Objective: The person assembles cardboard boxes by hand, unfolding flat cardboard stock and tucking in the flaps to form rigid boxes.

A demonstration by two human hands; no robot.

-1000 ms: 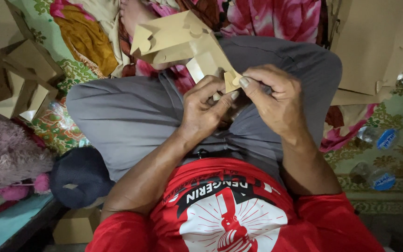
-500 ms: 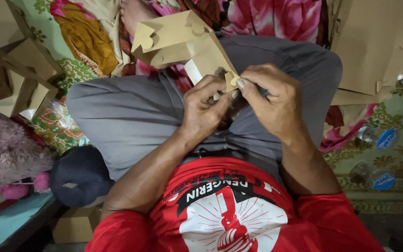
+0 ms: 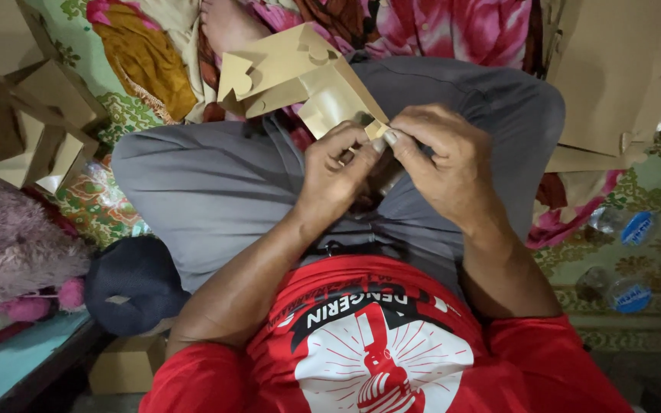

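I sit cross-legged in grey trousers and a red shirt. Both hands meet over my lap on a flat-cut brown cardboard box blank point(image 3: 300, 73) that sticks up and away from me. My left hand point(image 3: 336, 172) pinches the blank's lower corner between thumb and fingers. My right hand point(image 3: 441, 164) grips the same corner from the right, its thumb pressed on a small folded tab. The blank's far end shows cut flaps and a notch. The part under my fingers is hidden.
Folded brown cardboard boxes point(image 3: 21, 126) lie at the left on a patterned floor mat. A stack of flat cardboard sheets point(image 3: 613, 76) leans at the right. A dark cap point(image 3: 135, 283) and pink fuzzy cloth point(image 3: 9, 252) sit at my left. Plastic bottles point(image 3: 621, 229) lie at the right.
The cardboard blank has shifted slightly and my fingers have pinched in tighter on its lower corner tab. Both hands stay over my lap.
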